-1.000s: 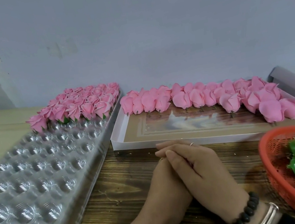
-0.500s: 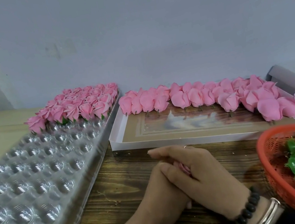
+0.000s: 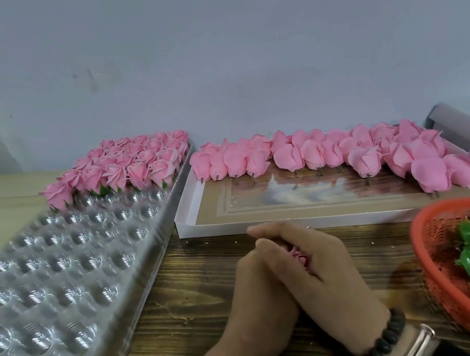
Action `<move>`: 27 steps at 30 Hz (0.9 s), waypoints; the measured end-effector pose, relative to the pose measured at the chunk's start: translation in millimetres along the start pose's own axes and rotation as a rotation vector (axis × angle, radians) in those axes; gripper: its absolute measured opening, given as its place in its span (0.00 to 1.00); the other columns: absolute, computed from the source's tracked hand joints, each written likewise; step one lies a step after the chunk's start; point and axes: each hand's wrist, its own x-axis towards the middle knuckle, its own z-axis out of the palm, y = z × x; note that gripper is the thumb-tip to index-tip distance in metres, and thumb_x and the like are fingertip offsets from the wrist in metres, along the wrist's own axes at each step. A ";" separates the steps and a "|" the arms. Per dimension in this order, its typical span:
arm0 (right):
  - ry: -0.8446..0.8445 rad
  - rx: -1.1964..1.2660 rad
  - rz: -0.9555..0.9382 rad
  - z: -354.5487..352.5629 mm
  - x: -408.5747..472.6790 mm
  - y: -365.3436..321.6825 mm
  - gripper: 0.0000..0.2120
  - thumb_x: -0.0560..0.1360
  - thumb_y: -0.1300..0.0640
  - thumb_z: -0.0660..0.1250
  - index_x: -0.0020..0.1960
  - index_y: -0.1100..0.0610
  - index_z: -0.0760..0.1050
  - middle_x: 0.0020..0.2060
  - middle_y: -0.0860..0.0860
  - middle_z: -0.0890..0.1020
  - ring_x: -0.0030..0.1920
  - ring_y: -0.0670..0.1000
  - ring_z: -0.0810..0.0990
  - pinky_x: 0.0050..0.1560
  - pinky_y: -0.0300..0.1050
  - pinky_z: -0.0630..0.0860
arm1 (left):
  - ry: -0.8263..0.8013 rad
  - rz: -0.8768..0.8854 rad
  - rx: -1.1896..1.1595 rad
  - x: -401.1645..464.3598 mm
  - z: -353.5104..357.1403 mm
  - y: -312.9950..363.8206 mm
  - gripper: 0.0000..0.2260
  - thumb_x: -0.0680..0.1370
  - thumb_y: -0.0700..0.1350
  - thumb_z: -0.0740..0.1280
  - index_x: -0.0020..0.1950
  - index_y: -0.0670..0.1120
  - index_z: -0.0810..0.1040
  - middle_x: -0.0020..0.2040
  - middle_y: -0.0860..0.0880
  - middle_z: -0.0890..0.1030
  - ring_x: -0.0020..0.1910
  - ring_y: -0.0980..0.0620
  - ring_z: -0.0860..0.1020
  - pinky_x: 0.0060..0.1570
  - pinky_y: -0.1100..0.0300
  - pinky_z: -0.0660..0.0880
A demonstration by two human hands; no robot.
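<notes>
The right hand (image 3: 320, 269) lay over the left hand (image 3: 257, 298) on the worktop (image 3: 185, 295), and the two were pressed together with fingers curled around a pink rose head (image 3: 300, 258). Only a small part of the rose head showed in the gap under the right fingers. A clear tray (image 3: 43, 287) lay to the left of the hands, a white box (image 3: 266, 224) just beyond them, and an orange basket (image 3: 427, 254) to their right.
</notes>
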 end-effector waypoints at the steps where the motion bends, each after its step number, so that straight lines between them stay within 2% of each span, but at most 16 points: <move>1: 0.000 -0.001 0.004 0.3 0.2 0.3 0.19 0.68 0.38 0.57 0.51 0.43 0.78 0.48 0.37 0.81 0.52 0.36 0.77 0.51 0.27 0.69 | 0.006 0.012 -0.010 -0.3 0.1 -0.1 0.15 0.75 0.30 0.64 0.38 0.50 0.78 0.34 0.58 0.81 0.36 0.62 0.79 0.35 0.70 0.74; 6: -0.111 0.060 0.046 -5.0 2.3 2.3 0.19 0.63 0.37 0.63 0.52 0.42 0.77 0.46 0.40 0.81 0.48 0.37 0.79 0.47 0.28 0.73 | 0.041 -0.011 -0.157 -0.8 -1.0 2.7 0.08 0.72 0.26 0.64 0.39 0.37 0.77 0.33 0.50 0.80 0.34 0.59 0.78 0.34 0.67 0.75; 10: -0.208 0.057 0.063 -10.9 3.7 4.9 0.28 0.61 0.33 0.65 0.59 0.38 0.71 0.51 0.36 0.79 0.52 0.35 0.77 0.50 0.28 0.72 | 0.038 -0.013 -0.122 0.7 -6.1 1.9 0.06 0.73 0.31 0.67 0.38 0.39 0.78 0.34 0.47 0.82 0.35 0.56 0.79 0.35 0.66 0.76; 11: -0.198 0.072 0.058 -12.0 3.3 5.9 0.30 0.60 0.34 0.66 0.61 0.39 0.69 0.53 0.35 0.78 0.53 0.34 0.76 0.51 0.26 0.71 | 0.049 -0.025 -0.139 1.7 -7.4 2.3 0.02 0.73 0.33 0.68 0.40 0.37 0.78 0.36 0.44 0.82 0.36 0.53 0.79 0.36 0.63 0.77; 13: -0.149 0.100 0.038 -13.1 2.6 7.2 0.31 0.60 0.35 0.67 0.62 0.41 0.70 0.54 0.36 0.78 0.55 0.34 0.75 0.52 0.25 0.68 | 0.114 -0.079 -0.220 3.5 -10.1 0.4 0.08 0.69 0.39 0.71 0.41 0.33 0.77 0.36 0.35 0.79 0.35 0.46 0.77 0.36 0.57 0.76; 16: -0.038 0.099 -0.023 -11.9 2.4 8.2 0.24 0.63 0.39 0.67 0.58 0.43 0.74 0.51 0.38 0.80 0.55 0.38 0.77 0.53 0.28 0.70 | 0.201 -0.173 -0.344 6.7 -11.5 -0.1 0.12 0.65 0.43 0.68 0.41 0.35 0.79 0.36 0.32 0.78 0.36 0.45 0.75 0.37 0.53 0.74; 17: 0.004 0.082 -0.046 -11.5 2.6 8.3 0.21 0.64 0.40 0.67 0.56 0.43 0.75 0.50 0.38 0.80 0.53 0.38 0.77 0.52 0.27 0.70 | 0.216 -0.185 -0.337 7.3 -12.1 -1.4 0.12 0.65 0.44 0.68 0.41 0.35 0.80 0.36 0.32 0.78 0.36 0.45 0.75 0.38 0.51 0.73; 19: 0.064 0.023 -0.075 -11.5 3.7 8.2 0.17 0.64 0.42 0.67 0.53 0.41 0.75 0.48 0.38 0.79 0.51 0.40 0.77 0.50 0.25 0.68 | 0.254 -0.170 -0.285 8.3 -13.5 -3.0 0.11 0.63 0.45 0.69 0.38 0.38 0.80 0.32 0.40 0.78 0.35 0.47 0.74 0.37 0.53 0.73; 23: 0.052 -0.045 -0.124 -13.6 5.4 8.3 0.17 0.65 0.48 0.72 0.53 0.43 0.76 0.47 0.40 0.78 0.46 0.42 0.76 0.47 0.25 0.67 | 0.277 -0.119 -0.176 9.0 -18.1 -3.0 0.05 0.62 0.42 0.70 0.32 0.41 0.77 0.28 0.48 0.75 0.30 0.53 0.72 0.31 0.59 0.71; 25: 0.011 -0.038 -0.136 -15.1 6.2 9.0 0.17 0.66 0.53 0.72 0.53 0.45 0.77 0.47 0.39 0.78 0.46 0.42 0.77 0.48 0.26 0.68 | 0.248 -0.085 -0.124 9.5 -21.1 -4.4 0.04 0.65 0.38 0.73 0.34 0.40 0.78 0.29 0.48 0.78 0.31 0.54 0.74 0.33 0.60 0.72; 27: -0.027 -0.035 -0.136 -17.3 6.7 9.8 0.17 0.66 0.55 0.72 0.54 0.46 0.78 0.47 0.39 0.78 0.47 0.41 0.76 0.49 0.27 0.69 | 0.192 -0.042 -0.053 10.2 -23.2 -4.4 0.05 0.68 0.32 0.72 0.39 0.40 0.81 0.32 0.49 0.81 0.33 0.57 0.78 0.35 0.66 0.73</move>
